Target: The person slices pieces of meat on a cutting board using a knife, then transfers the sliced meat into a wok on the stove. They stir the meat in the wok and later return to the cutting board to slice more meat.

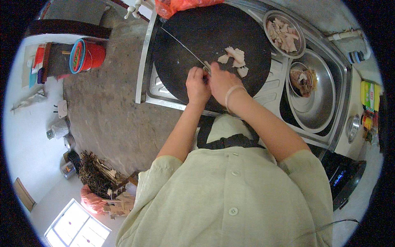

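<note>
My right hand [226, 85], with a pale band at the wrist, is closed at the handle end of a knife [183, 45]. The blade shows nearly edge-on as a thin bright line running up and left over a round dark chopping board [197, 23]. Against it, my left hand [197, 85] has its fingers curled; whatever they may hold is hidden. Several pale slices of meat [237, 57] lie on the board to the right of my hands. Past the board's right edge, a round bowl [301, 51] contains more cut meat [282, 34].
The board rests over a steel sink unit [274, 78]. In its basin sits a large metal bowl [324, 102], with a smaller bowl of brownish food [302, 80] inside. An orange plastic bag [185, 5] touches the board's far side. A red bucket [95, 55] stands at left.
</note>
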{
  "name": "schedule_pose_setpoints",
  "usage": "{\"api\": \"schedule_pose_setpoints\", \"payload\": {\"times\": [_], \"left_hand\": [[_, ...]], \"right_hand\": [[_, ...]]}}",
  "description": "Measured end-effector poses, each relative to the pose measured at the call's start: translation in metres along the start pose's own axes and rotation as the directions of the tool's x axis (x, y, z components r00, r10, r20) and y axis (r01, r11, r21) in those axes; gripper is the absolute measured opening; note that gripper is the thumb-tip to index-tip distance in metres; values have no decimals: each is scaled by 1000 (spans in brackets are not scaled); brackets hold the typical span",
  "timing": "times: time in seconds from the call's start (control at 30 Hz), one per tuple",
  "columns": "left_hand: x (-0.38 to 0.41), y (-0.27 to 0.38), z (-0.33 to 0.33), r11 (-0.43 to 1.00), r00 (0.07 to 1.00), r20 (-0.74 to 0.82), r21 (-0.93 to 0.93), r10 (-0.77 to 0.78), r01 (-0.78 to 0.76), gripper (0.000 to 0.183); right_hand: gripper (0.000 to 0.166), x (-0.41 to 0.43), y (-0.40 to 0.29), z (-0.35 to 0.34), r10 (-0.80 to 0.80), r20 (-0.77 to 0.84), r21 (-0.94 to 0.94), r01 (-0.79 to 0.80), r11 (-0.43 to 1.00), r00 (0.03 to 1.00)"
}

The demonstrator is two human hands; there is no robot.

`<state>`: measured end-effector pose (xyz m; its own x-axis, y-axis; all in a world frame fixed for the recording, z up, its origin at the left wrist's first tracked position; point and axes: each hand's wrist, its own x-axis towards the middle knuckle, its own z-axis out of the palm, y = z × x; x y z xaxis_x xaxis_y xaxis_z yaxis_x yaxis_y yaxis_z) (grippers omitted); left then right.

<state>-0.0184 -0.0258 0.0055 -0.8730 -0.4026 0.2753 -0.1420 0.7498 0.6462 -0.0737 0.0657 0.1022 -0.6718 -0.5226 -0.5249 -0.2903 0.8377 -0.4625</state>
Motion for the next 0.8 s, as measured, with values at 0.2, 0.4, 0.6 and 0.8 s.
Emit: {"api": "schedule_pose_setpoints", "payload": {"times": [0.2, 0.4, 0.6, 0.8], "left_hand": [[-2, -5, 1, 998, 995, -90, -37, 43, -47, 10], [-10, -2, -28, 959, 980, -186, -283, -63, 8, 8], [-7, -3, -20, 985, 984, -148, -125, 103, -122, 10], [-14, -6, -14, 996, 996, -77, -68, 45, -50, 10]], "right_hand": [[26, 7, 12, -2, -117, -11, -2, 117, 993, 993], [36, -44, 70, 6, 63, -194, 130, -38, 991, 979], [28, -87, 56, 8, 29, 24, 73, -31, 997, 999], [26, -83, 52, 17, 81, 85, -23, -79, 997, 993]]}}
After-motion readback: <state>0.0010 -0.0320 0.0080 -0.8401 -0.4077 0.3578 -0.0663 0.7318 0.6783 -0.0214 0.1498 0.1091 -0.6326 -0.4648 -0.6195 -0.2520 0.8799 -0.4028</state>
